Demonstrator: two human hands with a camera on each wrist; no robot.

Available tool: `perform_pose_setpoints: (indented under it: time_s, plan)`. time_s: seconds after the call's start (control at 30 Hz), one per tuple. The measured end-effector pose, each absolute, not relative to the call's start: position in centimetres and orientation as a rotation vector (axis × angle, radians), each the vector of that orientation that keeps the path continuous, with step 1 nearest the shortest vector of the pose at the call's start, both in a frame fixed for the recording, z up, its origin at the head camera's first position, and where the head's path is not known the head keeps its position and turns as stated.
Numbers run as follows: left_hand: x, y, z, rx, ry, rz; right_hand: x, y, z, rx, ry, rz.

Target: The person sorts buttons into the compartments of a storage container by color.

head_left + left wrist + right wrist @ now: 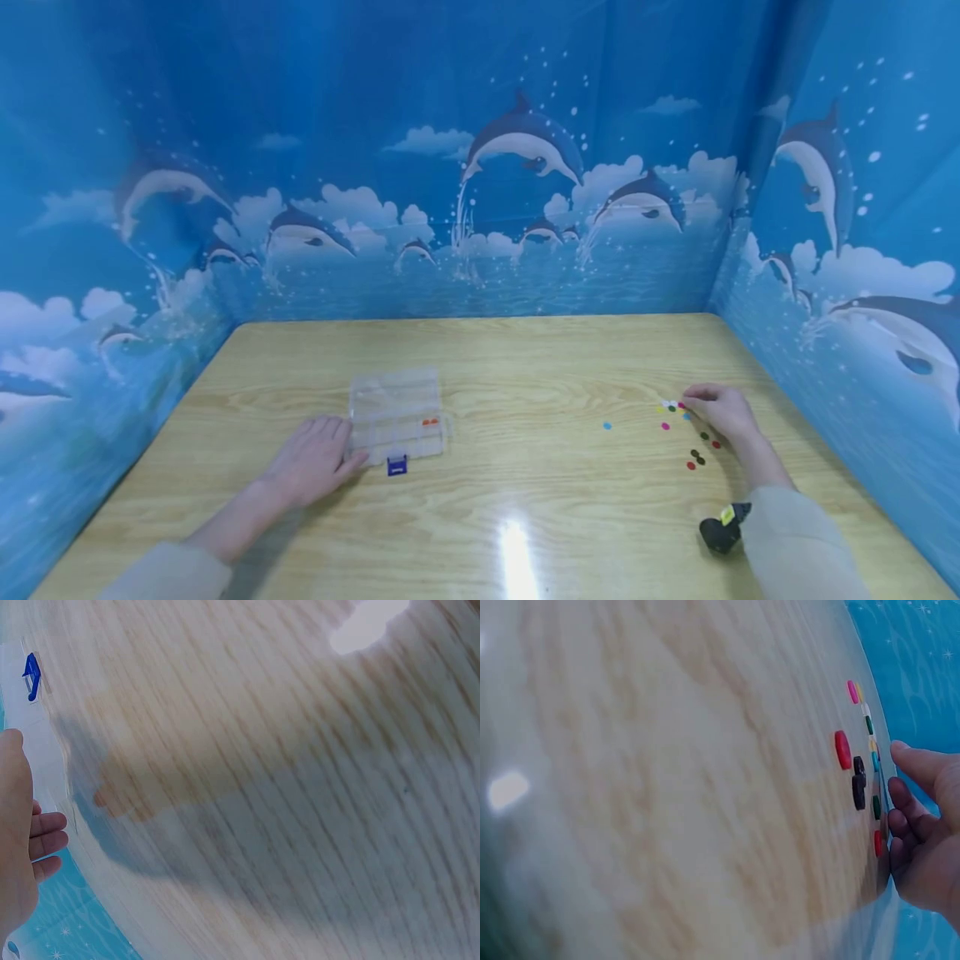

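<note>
A clear plastic compartment box lies on the table with its lid folded back and a blue latch at its front. Two small orange pieces sit in a right-hand compartment. My left hand rests along the box's left side, fingers extended and thumb at the front corner. Over to the right, my right hand reaches down to a cluster of small coloured discs, its fingertips right by a magenta disc. In the right wrist view a gap shows between thumb and fingers.
Near the right hand lie white, green, yellow and blue discs. Closer to me are red discs and dark discs. One blue disc lies apart. A black object with a yellow label stands beside the right sleeve. Dolphin-print curtains border the table.
</note>
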State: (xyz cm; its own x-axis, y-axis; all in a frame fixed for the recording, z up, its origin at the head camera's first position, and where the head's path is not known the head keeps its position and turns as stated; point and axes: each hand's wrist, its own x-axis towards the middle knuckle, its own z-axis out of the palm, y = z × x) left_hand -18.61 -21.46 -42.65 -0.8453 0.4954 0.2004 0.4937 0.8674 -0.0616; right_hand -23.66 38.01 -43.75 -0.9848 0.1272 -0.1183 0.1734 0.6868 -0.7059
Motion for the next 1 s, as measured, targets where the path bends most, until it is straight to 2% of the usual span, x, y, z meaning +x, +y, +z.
perform_pose_setpoints:
  time_s: [1.0]
  plan:
    - [-18.86, -21.92, -42.60, -0.699, -2.899, 0.015, -24.10, 38.20, -43.94, 0.057, 2.843, -1.018]
